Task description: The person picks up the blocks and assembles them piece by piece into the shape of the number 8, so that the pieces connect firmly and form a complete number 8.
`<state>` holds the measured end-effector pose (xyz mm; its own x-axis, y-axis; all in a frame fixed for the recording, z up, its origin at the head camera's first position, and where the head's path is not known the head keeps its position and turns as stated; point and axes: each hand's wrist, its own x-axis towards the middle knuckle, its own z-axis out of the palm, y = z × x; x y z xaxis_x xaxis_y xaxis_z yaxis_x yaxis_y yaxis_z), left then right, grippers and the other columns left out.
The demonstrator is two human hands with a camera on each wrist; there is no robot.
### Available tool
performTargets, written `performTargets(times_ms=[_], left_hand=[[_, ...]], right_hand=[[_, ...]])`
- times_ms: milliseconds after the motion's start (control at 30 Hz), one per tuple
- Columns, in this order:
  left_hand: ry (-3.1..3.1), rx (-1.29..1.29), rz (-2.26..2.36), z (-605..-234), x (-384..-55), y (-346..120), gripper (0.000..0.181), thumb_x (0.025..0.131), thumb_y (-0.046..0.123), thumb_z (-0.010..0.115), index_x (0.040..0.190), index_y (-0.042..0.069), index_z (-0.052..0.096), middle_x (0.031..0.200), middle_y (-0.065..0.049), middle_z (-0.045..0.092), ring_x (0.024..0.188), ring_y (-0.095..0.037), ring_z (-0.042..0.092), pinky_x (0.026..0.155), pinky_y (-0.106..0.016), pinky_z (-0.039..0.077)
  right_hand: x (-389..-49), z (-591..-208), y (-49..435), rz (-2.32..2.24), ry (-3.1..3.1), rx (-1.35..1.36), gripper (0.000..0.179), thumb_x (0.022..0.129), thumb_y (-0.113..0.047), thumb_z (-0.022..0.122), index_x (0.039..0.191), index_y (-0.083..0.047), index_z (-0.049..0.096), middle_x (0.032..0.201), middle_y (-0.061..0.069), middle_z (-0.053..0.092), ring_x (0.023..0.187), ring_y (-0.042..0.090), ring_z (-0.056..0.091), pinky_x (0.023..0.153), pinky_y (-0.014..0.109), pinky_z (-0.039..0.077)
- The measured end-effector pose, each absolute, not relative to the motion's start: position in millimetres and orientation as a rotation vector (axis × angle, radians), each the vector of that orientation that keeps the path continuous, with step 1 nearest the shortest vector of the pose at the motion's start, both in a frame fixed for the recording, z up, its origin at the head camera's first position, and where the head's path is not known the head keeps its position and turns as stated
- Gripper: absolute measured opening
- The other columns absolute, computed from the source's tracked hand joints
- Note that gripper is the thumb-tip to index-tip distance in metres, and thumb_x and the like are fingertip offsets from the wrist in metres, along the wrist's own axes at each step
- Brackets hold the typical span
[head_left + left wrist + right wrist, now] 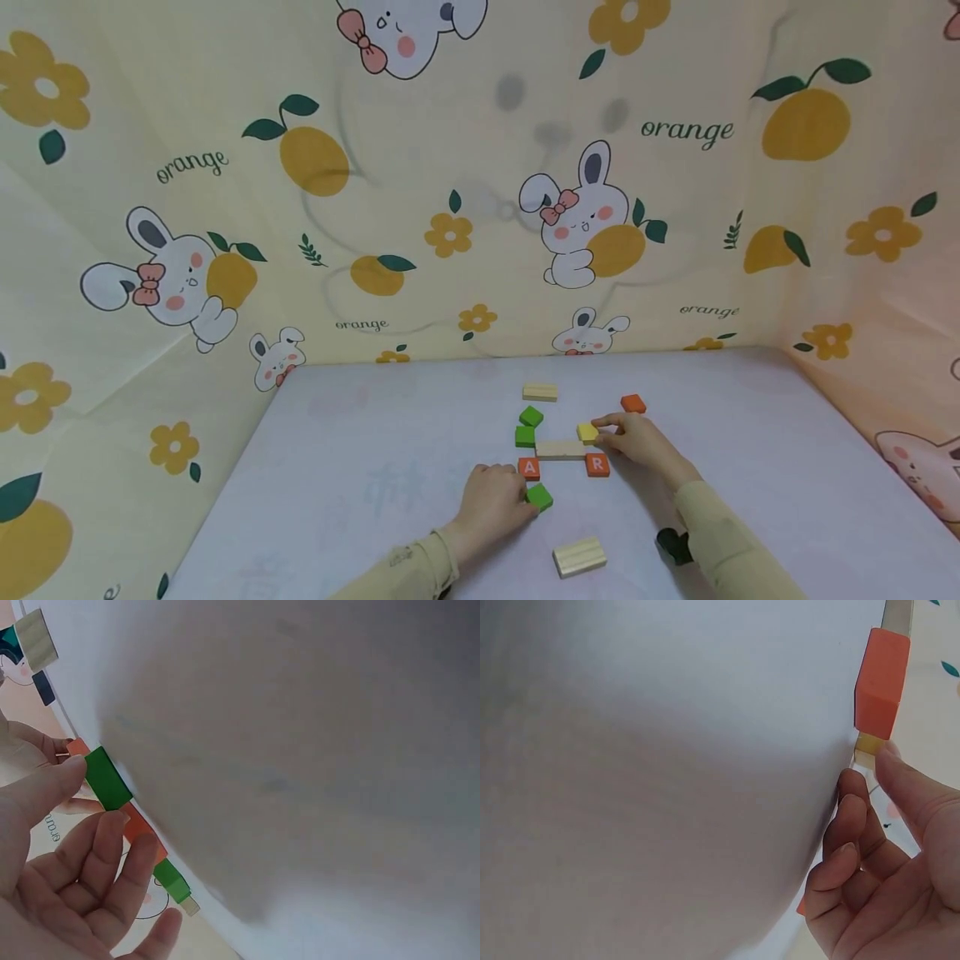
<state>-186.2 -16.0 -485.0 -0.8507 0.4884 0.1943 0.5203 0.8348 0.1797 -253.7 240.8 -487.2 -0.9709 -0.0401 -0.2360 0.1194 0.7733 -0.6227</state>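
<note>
My left hand (pixel 489 508) pinches a green block (pixel 539 497) on the white table, thumb at one end and fingertips at the other in the left wrist view. Just beyond that block lies an orange block (pixel 528 468) marked A. The right hand (pixel 641 442) holds a small yellow block (pixel 587 432) between thumb and fingertips, close behind an orange block (pixel 597 465) marked R. Between the two hands a flat wooden block (pixel 560 451) lies crosswise. Its left end is near a green block (pixel 525 436), with another green block (pixel 531 415) turned at an angle behind.
A grooved wooden block (pixel 580 557) lies near the front, and another wooden block (pixel 540 392) at the back. An orange block (pixel 633 403) sits beyond the right hand. A dark object (pixel 674 546) shows beside the right sleeve. Printed cloth (pixel 420 333) rises behind the table.
</note>
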Motion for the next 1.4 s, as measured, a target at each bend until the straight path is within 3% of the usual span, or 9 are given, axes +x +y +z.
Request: performTargets(times_ms=[600,1400], left_hand=[[-2.934,-0.746,-0.400,-486.3,-190.4,-11.6,0.026,0.071,0.041,0.074,0.067,0.016,0.069,0.066,0.009,0.059,0.057,-0.005,0.050,0.061,-0.026,0.036],[-2.855,-0.794,-0.425,-487.1,-190.3,-11.5,0.028,0.071,0.038,0.075,0.061,0.015,0.063,0.060,0.009,0.055,0.052,-0.003,0.045,0.060,-0.028,0.036]], right_hand=[[-250.7,-484.8,239.2,-0.961,2.745,0.031,0.035,0.086,-0.020,0.065,0.121,-0.012,0.062,0.082,0.004,0.055,0.073,0.017,0.046,0.061,0.027,0.037],[-245.2,-480.5,235.4,-0.840,2.860,-0.073,0.035,0.087,-0.020,0.064,0.119,-0.009,0.061,0.081,0.002,0.060,0.070,0.015,0.048,0.062,0.028,0.038]])
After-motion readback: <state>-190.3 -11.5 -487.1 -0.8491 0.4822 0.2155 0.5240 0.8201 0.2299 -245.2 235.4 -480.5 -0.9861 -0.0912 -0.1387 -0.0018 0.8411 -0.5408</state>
